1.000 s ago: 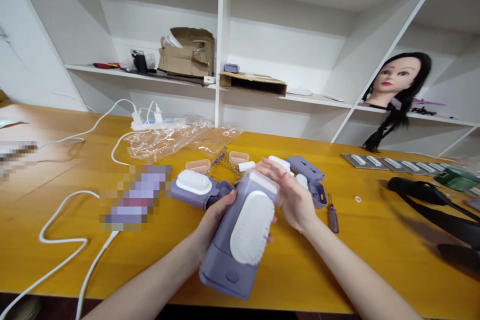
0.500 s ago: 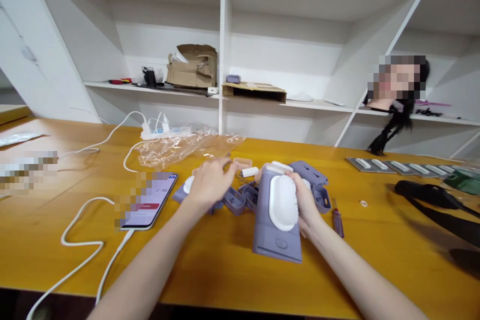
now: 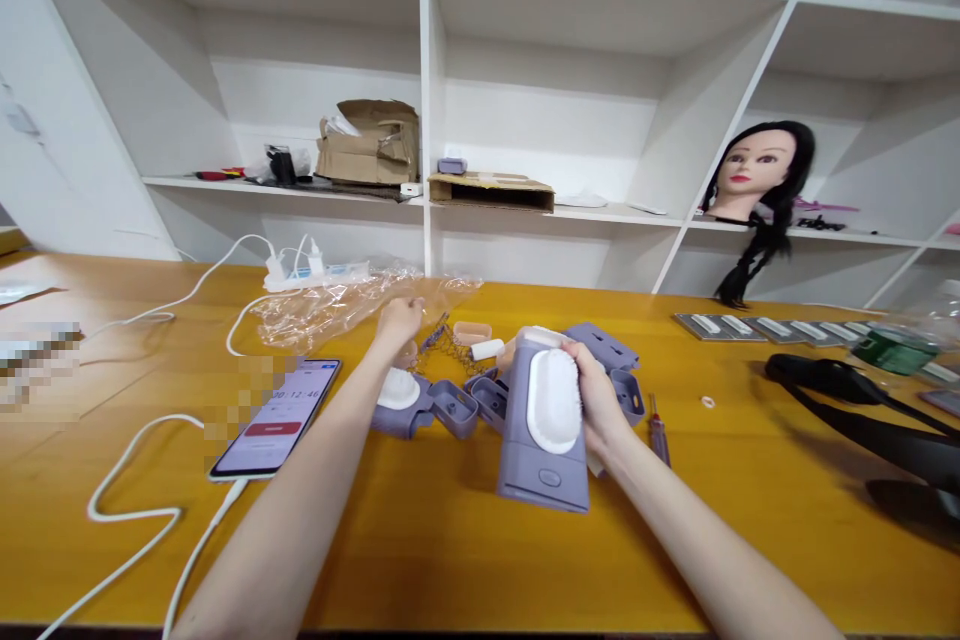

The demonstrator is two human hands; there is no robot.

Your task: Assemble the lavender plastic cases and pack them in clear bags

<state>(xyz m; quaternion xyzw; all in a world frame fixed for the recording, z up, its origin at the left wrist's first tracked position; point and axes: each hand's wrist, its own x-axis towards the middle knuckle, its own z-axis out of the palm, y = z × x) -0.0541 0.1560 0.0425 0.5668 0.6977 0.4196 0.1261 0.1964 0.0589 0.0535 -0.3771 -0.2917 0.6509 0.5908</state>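
Note:
My right hand (image 3: 598, 400) grips the side of a lavender brush body with a white oval bristle pad (image 3: 545, 430), which stands tilted with its lower end near the table. My left hand (image 3: 398, 322) is farther back, by the clear plastic film (image 3: 330, 315) and a small metal coil spring (image 3: 450, 350). It holds nothing visible. Below it lies a second lavender housing with a white pad (image 3: 397, 395), joined by lavender cup-shaped parts (image 3: 454, 409). A peach-coloured cup (image 3: 471, 332) and a white roller (image 3: 487, 350) lie close by.
A phone (image 3: 274, 417) and white cables lie left of the parts, with a power strip (image 3: 315, 275) behind. A small screwdriver (image 3: 658, 432) lies right of my right hand. White shelves (image 3: 480, 205) hold cardboard and a mannequin head (image 3: 754, 170).
My left hand has let go of the brush body and moved back and left, over the parts. The brush body has come down toward the table, now in my right hand alone.

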